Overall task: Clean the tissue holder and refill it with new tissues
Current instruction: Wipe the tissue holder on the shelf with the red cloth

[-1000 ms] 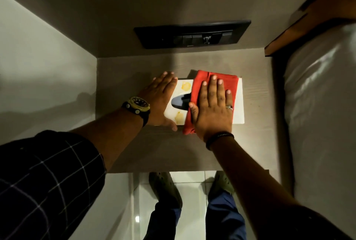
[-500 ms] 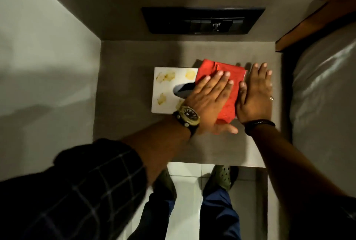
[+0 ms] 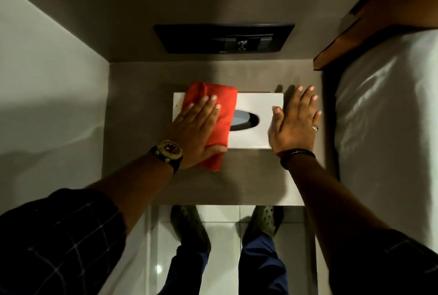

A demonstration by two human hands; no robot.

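While the wiping step is under way, a red cloth (image 3: 209, 114) is pressed by the left hand (image 3: 196, 133), fingers flat and together, onto the white tissue holder (image 3: 258, 117) on the tabletop (image 3: 237, 183); its right end is steadied by the right hand (image 3: 294, 124), fingers spread. Refilling likely follows.

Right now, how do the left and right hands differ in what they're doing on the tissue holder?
The left hand lies flat on the red cloth, pressing it onto the tissue holder; the right hand is bare, against the holder's right end. The left wrist bears a watch; the right wrist bears a dark band, with a ring on one finger. Both are open-palmed.
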